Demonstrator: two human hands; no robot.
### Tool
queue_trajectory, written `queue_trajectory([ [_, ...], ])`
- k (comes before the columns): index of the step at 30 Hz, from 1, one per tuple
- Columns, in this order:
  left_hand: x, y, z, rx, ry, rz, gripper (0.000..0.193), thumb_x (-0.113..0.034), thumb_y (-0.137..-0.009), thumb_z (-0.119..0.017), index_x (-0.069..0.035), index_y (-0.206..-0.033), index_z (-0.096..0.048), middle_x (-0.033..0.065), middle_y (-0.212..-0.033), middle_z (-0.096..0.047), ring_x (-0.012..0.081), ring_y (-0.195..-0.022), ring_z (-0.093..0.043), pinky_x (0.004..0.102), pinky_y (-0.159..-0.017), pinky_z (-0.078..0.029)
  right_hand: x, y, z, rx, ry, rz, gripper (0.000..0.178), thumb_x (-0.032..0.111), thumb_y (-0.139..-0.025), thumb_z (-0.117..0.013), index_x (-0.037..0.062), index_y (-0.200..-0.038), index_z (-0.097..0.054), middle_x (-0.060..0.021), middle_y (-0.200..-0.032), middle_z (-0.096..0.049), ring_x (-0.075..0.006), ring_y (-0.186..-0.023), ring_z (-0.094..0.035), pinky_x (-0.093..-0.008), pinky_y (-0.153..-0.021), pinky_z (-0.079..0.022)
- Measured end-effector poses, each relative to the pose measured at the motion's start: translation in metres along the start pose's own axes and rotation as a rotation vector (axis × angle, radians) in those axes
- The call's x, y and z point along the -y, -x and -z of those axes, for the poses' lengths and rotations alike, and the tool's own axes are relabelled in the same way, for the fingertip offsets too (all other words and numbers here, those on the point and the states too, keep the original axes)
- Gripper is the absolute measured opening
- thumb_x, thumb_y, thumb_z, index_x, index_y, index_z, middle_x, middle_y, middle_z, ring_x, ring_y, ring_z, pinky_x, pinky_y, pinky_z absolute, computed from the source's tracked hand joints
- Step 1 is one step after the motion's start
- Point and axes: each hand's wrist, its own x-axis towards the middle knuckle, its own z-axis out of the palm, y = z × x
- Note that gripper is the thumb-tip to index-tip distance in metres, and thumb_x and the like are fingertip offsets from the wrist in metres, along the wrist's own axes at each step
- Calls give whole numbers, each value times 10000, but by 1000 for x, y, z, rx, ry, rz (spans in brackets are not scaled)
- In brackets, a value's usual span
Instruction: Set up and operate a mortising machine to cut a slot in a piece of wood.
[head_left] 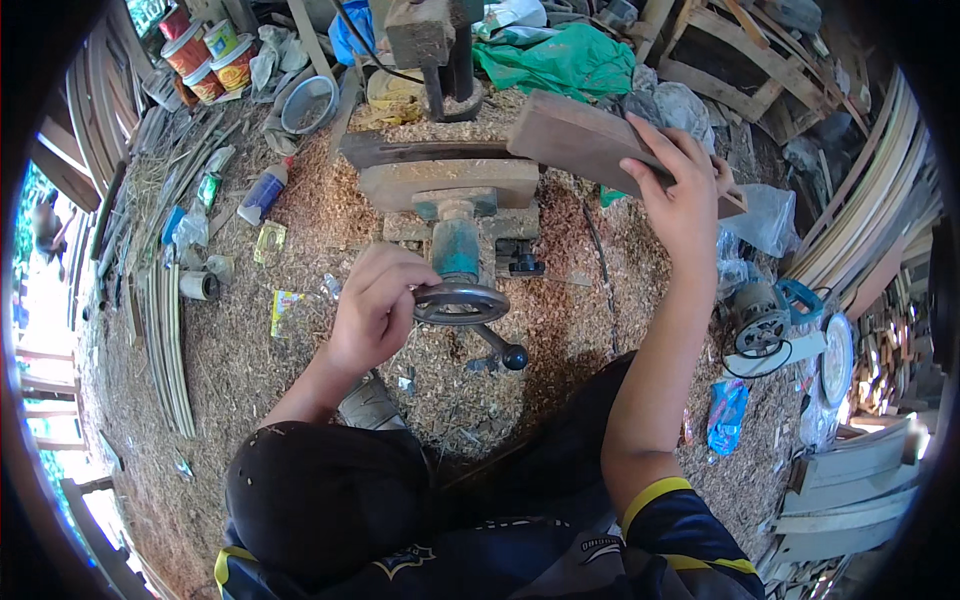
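1. Right hand [680, 190] grips the wood block [580, 142], just right of the vise [440, 187]
2. Left hand [376, 305] holds the metal wheel [470, 318]
3. Block looks stiff, maybe heavy; hold its long edges

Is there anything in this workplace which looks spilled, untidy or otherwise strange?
Yes, mostly litter. Wood shavings lie scattered around the vise, as if unswept; a yellow wrapper and a blue wrapper look discarded. The bottle beyond the left hand appears to lie on its side rather than stand.
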Motion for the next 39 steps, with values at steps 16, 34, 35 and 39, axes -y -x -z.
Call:
queue_trajectory([
  [16,8,40,-2,-66,43,98,292,40,-895,-776,2,-1181,-728,156,-1130,-728,362,-1045,-698,445,-928,-552,-21,6,14,70,20,-64,475,363,-925,-850,284,-1390,-789,-15,-1178,-739,-234,-1177,-672,-554,-1153,-278],
  [34,2,43,6,20,138,205,426,-29,-901,-788,0,-1310,-671,195,-1244,-694,395,-1187,-677,491,-1062,-529,-1,4,-22,82,32,-12,466,349,-929,-844,322,-1391,-785,9,-1190,-729,-243,-1182,-655,-604,-1134,-290],
  [35,2,44,6,22,138,205,426,-29,-901,-788,0,-1310,-671,195,-1244,-694,395,-1187,-677,491,-1062,-529,0,5,-26,78,33,7,465,344,-940,-835,327,-1402,-779,8,-1198,-724,-245,-1182,-652,-608,-1135,-290],
  [39,4,45,3,11,134,205,392,36,-910,-756,0,-1294,-686,193,-1234,-702,393,-1164,-691,477,-1031,-544,4,1,-36,67,44,59,454,313,-978,-801,337,-1430,-762,-1,-1199,-709,-248,-1174,-647,-607,-1134,-293],
])
